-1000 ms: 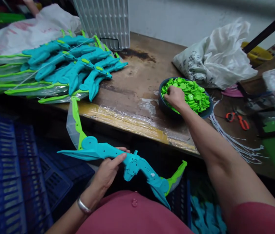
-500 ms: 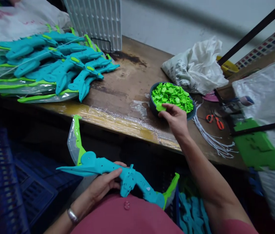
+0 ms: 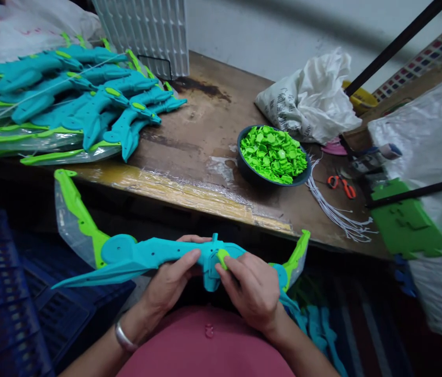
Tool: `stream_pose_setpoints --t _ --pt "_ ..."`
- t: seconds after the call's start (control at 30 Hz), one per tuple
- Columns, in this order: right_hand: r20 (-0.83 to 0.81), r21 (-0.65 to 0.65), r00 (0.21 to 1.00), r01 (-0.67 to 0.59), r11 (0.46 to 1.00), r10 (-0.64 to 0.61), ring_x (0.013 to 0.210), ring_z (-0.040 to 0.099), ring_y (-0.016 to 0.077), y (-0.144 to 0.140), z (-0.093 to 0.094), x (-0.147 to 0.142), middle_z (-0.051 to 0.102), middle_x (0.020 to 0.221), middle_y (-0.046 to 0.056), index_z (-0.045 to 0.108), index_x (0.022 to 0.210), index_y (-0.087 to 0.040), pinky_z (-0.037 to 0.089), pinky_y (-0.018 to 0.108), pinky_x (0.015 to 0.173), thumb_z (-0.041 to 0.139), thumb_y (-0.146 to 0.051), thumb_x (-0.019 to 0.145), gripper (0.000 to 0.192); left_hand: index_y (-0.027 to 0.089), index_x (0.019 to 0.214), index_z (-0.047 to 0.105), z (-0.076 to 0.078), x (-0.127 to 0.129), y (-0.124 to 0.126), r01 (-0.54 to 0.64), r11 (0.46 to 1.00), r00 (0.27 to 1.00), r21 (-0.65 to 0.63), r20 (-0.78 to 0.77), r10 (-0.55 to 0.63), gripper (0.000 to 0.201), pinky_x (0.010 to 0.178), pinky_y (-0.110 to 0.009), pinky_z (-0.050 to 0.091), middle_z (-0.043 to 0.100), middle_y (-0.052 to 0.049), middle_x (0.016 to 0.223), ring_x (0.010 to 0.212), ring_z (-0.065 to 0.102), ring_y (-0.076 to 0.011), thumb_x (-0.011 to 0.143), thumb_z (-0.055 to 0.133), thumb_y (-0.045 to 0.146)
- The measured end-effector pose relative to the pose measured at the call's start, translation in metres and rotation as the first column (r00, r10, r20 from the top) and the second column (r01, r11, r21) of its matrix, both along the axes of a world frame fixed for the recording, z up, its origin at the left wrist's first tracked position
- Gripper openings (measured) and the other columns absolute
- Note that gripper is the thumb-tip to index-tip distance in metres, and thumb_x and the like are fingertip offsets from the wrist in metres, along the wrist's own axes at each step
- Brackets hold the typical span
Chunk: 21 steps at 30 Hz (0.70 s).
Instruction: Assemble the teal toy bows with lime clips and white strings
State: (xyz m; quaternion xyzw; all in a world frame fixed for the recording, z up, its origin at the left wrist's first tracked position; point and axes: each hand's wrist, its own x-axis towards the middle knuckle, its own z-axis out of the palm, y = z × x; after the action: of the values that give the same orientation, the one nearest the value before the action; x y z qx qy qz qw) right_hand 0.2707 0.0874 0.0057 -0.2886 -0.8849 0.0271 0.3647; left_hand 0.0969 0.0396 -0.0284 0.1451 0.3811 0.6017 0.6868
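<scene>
A teal plastic toy bow [image 3: 154, 254] with lime-green tips lies across the front of my body. My left hand [image 3: 173, 277] is wrapped round its middle, thumb on the near face. Between the thumb and fingers of my right hand [image 3: 254, 288] is a small lime-green plastic piece [image 3: 223, 258], held against the bow's centre block. Whether the piece is seated there I cannot tell. On the bench, a dark bowl [image 3: 244, 170] is heaped with similar green pieces [image 3: 273, 152].
Several teal bows [image 3: 99, 99] are piled at the bench's left. A white sack [image 3: 310, 99], white cords [image 3: 323, 207] and orange-handled cutters [image 3: 342, 187] are at the right. Blue crates [image 3: 4, 293] stand low on the left; the bench edge [image 3: 189, 196] runs ahead.
My right hand has come down from the bowl to the bow's centre, carrying a green piece. The bow has been raised and levelled in my left hand.
</scene>
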Motion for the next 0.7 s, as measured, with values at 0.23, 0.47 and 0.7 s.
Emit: stream_pose_setpoints --t 0.23,0.47,0.7 --pt "-0.001 0.118 0.999 -0.043 0.992 0.044 0.062 0.054 0.0158 -0.001 -0.009 0.0 0.066 0.069 0.003 0.062 0.115 -0.01 0.041 0.03 0.056 0.073 -0.01 0.09 0.027 0.023 0.108 0.072 0.011 0.007 0.007 -0.118 0.991 0.992 0.059 -0.032 0.12 0.025 0.094 -0.03 0.058 0.074 -0.005 0.12 0.107 0.07 -0.02 0.085 0.079 0.03" --pt "0.045 0.112 0.995 -0.096 0.989 0.092 0.069 0.059 0.0169 0.0 -0.007 0.001 0.068 0.074 0.006 0.059 0.123 -0.007 0.047 0.03 0.06 0.068 -0.013 0.095 0.03 0.025 0.109 0.07 0.013 0.008 0.004 -0.194 0.973 0.955 0.122 -0.203 0.216 0.026 0.11 -0.038 0.048 0.07 -0.004 0.124 0.119 0.065 -0.0231 0.085 0.079 0.03" --pt "0.09 0.076 0.988 -0.133 0.988 0.126 0.071 0.062 0.0201 0.0 0.004 -0.001 0.069 0.078 0.008 0.055 0.131 -0.005 0.051 0.033 0.061 0.067 -0.011 0.094 0.039 0.025 0.112 0.067 0.013 0.006 0.002 -0.197 0.968 0.93 0.153 -0.282 0.234 0.032 0.109 -0.037 0.048 0.067 -0.004 0.13 0.126 0.06 -0.0251 0.083 0.081 0.026"
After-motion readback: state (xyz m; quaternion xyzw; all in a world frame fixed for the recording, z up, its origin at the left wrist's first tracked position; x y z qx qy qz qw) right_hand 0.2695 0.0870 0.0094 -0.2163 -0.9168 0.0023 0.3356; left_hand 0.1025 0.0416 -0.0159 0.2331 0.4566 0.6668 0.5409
